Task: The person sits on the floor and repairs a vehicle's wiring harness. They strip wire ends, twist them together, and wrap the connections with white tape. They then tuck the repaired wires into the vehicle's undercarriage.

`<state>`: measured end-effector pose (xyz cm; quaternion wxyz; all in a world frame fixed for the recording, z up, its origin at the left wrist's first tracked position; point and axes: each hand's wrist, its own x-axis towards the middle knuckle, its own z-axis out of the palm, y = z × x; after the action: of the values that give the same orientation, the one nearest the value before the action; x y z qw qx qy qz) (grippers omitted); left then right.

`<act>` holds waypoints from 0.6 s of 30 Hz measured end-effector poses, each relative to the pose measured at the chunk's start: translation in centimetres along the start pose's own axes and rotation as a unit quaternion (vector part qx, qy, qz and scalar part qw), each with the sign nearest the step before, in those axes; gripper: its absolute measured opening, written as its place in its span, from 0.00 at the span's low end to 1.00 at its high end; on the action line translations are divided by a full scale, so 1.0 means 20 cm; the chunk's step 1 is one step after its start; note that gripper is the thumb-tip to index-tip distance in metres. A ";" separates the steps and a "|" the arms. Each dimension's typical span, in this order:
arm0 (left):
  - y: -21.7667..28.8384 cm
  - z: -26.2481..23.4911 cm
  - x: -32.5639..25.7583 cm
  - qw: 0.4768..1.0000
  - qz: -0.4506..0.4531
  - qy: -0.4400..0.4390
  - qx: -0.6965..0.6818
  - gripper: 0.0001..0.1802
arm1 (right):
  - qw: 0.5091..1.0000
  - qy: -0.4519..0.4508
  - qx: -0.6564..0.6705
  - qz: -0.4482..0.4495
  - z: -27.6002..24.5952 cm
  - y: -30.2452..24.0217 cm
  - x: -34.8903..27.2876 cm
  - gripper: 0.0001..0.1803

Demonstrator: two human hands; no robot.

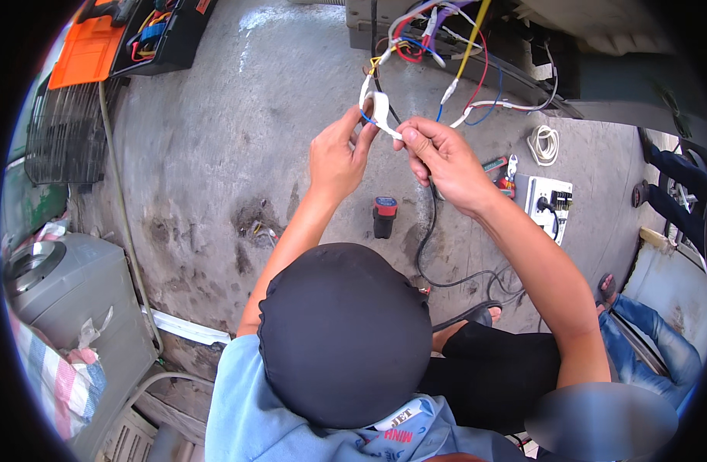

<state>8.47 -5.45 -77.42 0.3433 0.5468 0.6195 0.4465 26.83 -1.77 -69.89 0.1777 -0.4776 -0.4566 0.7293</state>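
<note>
Both my arms reach forward over the concrete floor, hands close together below a bundle of loose coloured wires (415,48). A curled band of white tape (382,109) stands between them, beside a thin blue and white wire. My left hand (334,154) is closed, thumb and fingers pinching the tape and the wire at the left side of the band. With thumb and forefinger my right hand (449,163) grips the tape's other end. Exactly where tape and wire meet under the left fingertips is hidden.
Pliers (510,171), a white socket box (536,202) and a coil of white cable (543,145) lie right. A black-and-red battery pack (384,219) stands below my hands. Black cable (430,245) snakes nearby. An orange-and-black toolbox (84,55) is far left; another person's jeans (653,327) show right.
</note>
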 end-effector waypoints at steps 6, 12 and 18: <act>0.00 0.03 0.06 0.902 -0.063 -0.095 -0.418 0.15 | 0.951 0.132 -0.256 -0.111 0.00 0.01 0.04 0.15; 0.01 -0.01 0.12 0.909 -0.054 -0.080 -0.405 0.21 | 0.985 0.104 -0.079 -0.109 0.06 -0.03 0.02 0.19; 0.15 -0.12 0.07 0.834 -0.176 -0.061 -0.520 0.23 | 0.990 0.083 -0.005 -0.112 0.05 -0.05 0.03 0.17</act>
<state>7.24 -4.48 -73.70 0.6869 0.1960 0.3598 0.6003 25.60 -1.32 -69.24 0.2933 -0.4835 -0.4949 0.6598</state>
